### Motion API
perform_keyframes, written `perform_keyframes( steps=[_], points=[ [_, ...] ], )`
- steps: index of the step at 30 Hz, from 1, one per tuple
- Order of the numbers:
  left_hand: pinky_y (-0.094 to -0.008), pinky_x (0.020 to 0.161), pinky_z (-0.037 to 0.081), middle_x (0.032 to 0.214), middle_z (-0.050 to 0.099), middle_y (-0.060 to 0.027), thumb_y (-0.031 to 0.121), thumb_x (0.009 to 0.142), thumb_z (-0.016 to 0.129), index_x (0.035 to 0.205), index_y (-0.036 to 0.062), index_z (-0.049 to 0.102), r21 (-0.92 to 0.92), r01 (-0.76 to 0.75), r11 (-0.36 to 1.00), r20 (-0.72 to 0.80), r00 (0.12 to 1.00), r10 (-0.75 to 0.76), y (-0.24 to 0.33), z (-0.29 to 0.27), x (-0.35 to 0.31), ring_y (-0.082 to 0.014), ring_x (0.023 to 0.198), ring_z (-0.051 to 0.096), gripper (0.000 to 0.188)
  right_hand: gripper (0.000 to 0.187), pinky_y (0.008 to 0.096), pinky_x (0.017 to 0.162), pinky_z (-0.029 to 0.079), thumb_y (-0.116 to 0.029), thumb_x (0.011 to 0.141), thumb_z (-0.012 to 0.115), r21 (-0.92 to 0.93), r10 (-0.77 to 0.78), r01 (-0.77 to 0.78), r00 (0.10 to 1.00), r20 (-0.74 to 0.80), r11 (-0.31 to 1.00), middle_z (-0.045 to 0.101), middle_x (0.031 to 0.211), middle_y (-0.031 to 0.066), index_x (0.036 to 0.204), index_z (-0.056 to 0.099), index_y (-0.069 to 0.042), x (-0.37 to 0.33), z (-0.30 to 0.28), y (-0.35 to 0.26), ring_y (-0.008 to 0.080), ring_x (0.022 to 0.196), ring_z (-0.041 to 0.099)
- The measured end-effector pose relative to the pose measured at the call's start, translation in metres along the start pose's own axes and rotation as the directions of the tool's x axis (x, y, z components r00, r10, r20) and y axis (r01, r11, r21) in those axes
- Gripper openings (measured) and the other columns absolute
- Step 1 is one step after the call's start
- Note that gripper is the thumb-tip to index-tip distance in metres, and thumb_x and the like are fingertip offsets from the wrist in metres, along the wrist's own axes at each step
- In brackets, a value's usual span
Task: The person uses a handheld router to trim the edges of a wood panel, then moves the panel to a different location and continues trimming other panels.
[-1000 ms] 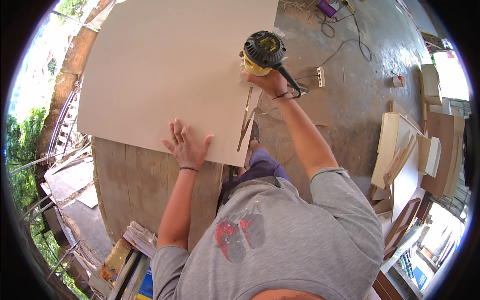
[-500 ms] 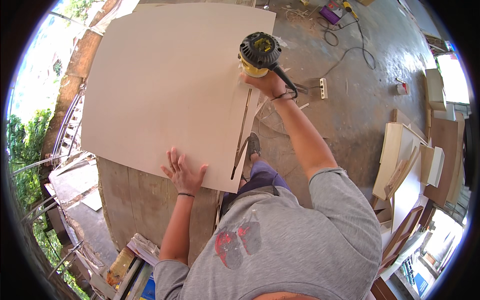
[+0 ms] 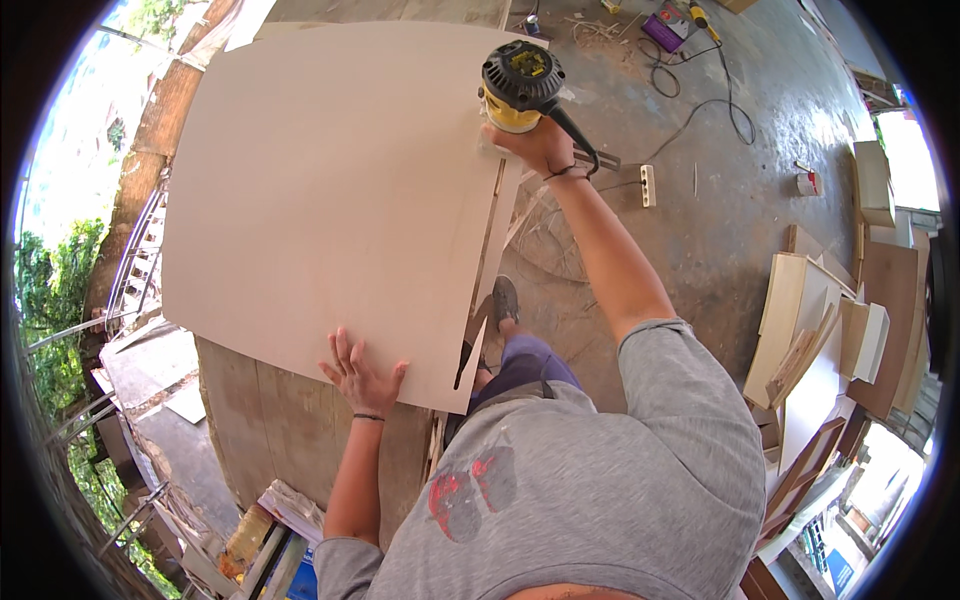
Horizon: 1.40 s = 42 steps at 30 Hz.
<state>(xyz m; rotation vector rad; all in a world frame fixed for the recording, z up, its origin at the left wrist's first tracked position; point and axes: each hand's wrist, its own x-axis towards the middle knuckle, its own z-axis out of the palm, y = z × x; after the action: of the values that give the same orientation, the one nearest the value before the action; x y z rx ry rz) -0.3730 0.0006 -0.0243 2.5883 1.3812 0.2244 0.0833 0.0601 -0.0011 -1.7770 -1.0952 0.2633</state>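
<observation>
A large pale board (image 3: 320, 190) lies on a wooden workbench (image 3: 300, 415). My right hand (image 3: 540, 148) grips the yellow base of a black-and-yellow router (image 3: 522, 85), which stands upright at the board's far right edge. Its bit is hidden under the body. A narrow slot (image 3: 487, 245) runs from the router down the right side to the near corner, where the cut gapes and a thin offcut strip (image 3: 475, 350) stands apart. Near the board's front edge, my left hand (image 3: 362, 378) rests flat with fingers spread, holding nothing.
A power strip (image 3: 648, 186) and a black cable (image 3: 735, 110) lie on the floor to the right. A purple box (image 3: 668, 27) and wood shavings are farther off. Stacked boards (image 3: 800, 320) stand at right. My shoe (image 3: 506, 298) is beside the bench.
The board has slid toward me, together with my left hand. The router in my right hand has shifted slightly farther away, and the slot now reaches farther along the board.
</observation>
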Motion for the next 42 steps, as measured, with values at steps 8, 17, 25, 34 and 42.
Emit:
perform_keyframes(
  steps=[8, 17, 25, 34, 42],
  points=[
    [-0.0606, 0.108, -0.002, 0.151, 0.024, -0.0140, 0.064, 0.076, 0.061, 0.128, 0.0124, 0.036, 0.000, -0.010, 1.000, -0.002, 1.000, 0.010, 0.000, -0.003, -0.003, -0.0343, 0.142, 0.016, 0.078, 0.051, 0.0342, 0.083, 0.051, -0.034, 0.066, 0.080, 0.024, 0.016, -0.016, 1.000, -0.004, 1.000, 0.068, 0.103, 0.0085, 0.106, 0.064, -0.008, 0.037, -0.006, 0.015, 0.0212, 0.094, 0.064],
    [-0.0573, 0.110, -0.002, 0.150, 0.026, -0.0157, 0.064, 0.076, 0.060, 0.131, 0.0122, 0.036, -0.008, -0.029, 1.000, -0.006, 1.000, 0.029, -0.001, -0.006, -0.003, -0.0355, 0.141, 0.018, 0.079, 0.055, 0.0340, 0.082, 0.051, -0.034, 0.064, 0.082, 0.044, -0.023, 0.025, 0.999, -0.048, 0.999, 0.068, 0.102, 0.0095, 0.108, 0.062, -0.007, 0.071, -0.011, 0.029, 0.0205, 0.094, 0.065],
    [-0.0576, 0.110, -0.003, 0.150, 0.025, -0.0163, 0.066, 0.076, 0.058, 0.132, 0.0129, 0.034, -0.015, -0.033, 0.999, -0.006, 0.999, 0.033, -0.003, -0.004, -0.005, -0.0359, 0.141, 0.017, 0.081, 0.058, 0.0341, 0.080, 0.052, -0.033, 0.063, 0.083, 0.043, -0.055, 0.058, 0.996, -0.069, 0.997, 0.067, 0.101, 0.0099, 0.108, 0.060, -0.005, 0.105, -0.017, 0.049, 0.0203, 0.093, 0.064],
    [-0.0580, 0.110, -0.003, 0.150, 0.025, -0.0173, 0.066, 0.075, 0.058, 0.131, 0.0126, 0.034, -0.011, -0.018, 1.000, 0.024, 1.000, 0.018, -0.005, -0.005, -0.007, -0.0370, 0.141, 0.016, 0.081, 0.062, 0.0346, 0.081, 0.052, -0.035, 0.061, 0.084, 0.088, -0.091, 0.102, 0.988, -0.121, 0.991, 0.067, 0.102, 0.0107, 0.108, 0.059, -0.004, 0.135, -0.022, 0.052, 0.0216, 0.094, 0.064],
    [-0.0585, 0.111, -0.002, 0.149, 0.026, -0.0176, 0.066, 0.074, 0.058, 0.124, 0.0119, 0.038, 0.003, 0.001, 1.000, 0.021, 1.000, -0.001, -0.005, -0.004, -0.009, -0.0377, 0.141, 0.017, 0.076, 0.064, 0.0348, 0.083, 0.051, -0.036, 0.061, 0.084, 0.088, -0.064, 0.072, 0.994, -0.090, 0.994, 0.067, 0.103, 0.0108, 0.110, 0.059, -0.004, 0.153, -0.027, 0.060, 0.0216, 0.096, 0.064]
  ],
)
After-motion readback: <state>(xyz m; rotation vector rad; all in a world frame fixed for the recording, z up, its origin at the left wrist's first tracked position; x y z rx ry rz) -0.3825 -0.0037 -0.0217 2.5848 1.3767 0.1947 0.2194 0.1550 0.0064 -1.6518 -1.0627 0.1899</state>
